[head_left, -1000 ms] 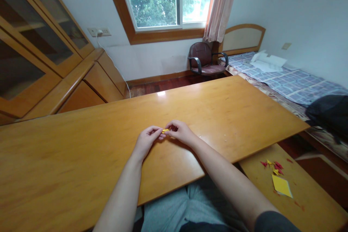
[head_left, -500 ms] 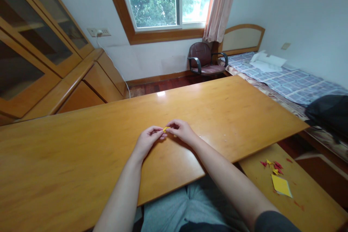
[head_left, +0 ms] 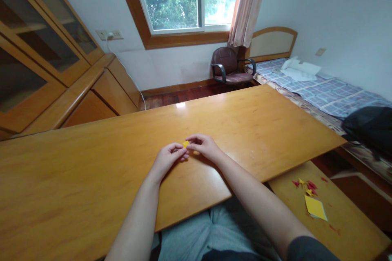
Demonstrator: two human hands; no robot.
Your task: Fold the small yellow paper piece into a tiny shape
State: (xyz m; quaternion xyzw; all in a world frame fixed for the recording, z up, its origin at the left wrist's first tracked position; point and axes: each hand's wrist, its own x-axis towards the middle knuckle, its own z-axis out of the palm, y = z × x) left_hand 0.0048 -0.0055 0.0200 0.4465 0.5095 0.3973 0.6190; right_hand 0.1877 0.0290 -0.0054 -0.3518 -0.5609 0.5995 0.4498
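Observation:
A small folded piece of yellow paper (head_left: 185,144) is held between my two hands, just above the wooden table (head_left: 107,163). My left hand (head_left: 169,157) pinches it from the left between thumb and fingers. From the right, my right hand (head_left: 202,147) grips its other side with thumb and forefinger. The fingertips cover part of the paper, so its exact fold cannot be made out.
On a lower surface (head_left: 288,183) at the right lie a stack of yellow paper squares (head_left: 316,208) and several small red and yellow folded papers (head_left: 310,186). Farther off stand an armchair (head_left: 226,65), a bed (head_left: 330,89) with a black bag (head_left: 370,128), and a cabinet (head_left: 82,98).
The yellow paper has turned between my fingers and now shows a broader, flatter face instead of a narrow edge. Both hands stay in nearly the same place.

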